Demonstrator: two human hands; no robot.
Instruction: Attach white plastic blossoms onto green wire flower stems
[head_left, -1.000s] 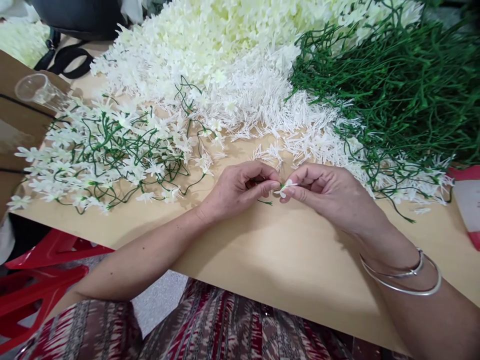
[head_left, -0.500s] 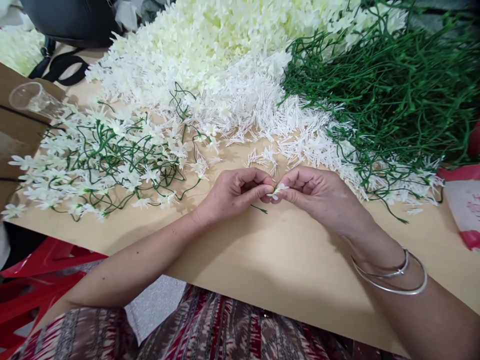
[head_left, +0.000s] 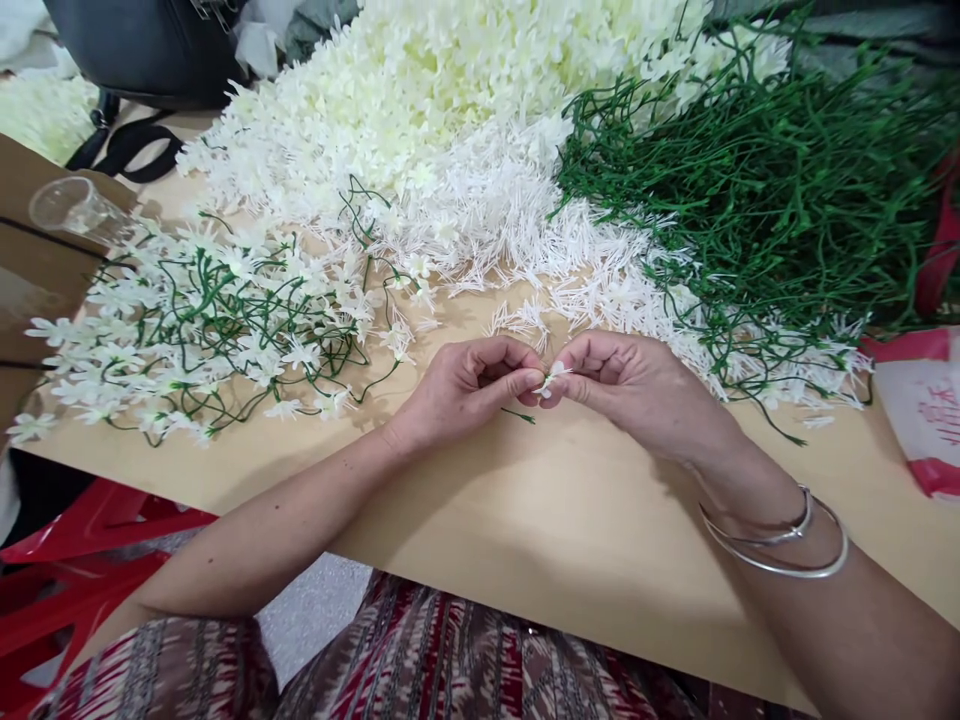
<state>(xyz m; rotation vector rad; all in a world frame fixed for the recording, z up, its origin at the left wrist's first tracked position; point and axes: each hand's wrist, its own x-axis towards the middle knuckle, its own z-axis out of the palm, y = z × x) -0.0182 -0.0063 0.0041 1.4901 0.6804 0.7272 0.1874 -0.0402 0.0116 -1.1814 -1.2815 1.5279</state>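
Over the near middle of the table, my left hand (head_left: 480, 385) and my right hand (head_left: 622, 385) meet with fingertips pinched. Between them is a small white artificial flower (head_left: 553, 380), which both hands grip. A green stem tip (head_left: 519, 415) sticks out beneath the left fingers; most of the stem is hidden by that hand. Just beyond the hands lie loose white stamens (head_left: 525, 320), part of a wider heap (head_left: 510, 190). To the left are many white flowers on green stems (head_left: 225, 310). A big tangle of bare green stems (head_left: 765, 190) is at the right.
Pale yellow-white blossoms (head_left: 420, 80) are piled at the back. A clear plastic cup (head_left: 82, 205) lies tipped at the left by a cardboard box (head_left: 30, 260). Behind it is a black bag (head_left: 150, 50). A pink and white packet (head_left: 919, 400) rests at the right edge.
The hands stay almost in place, still pinching the flower, which has turned slightly between the fingertips. The whole view has shifted a little.
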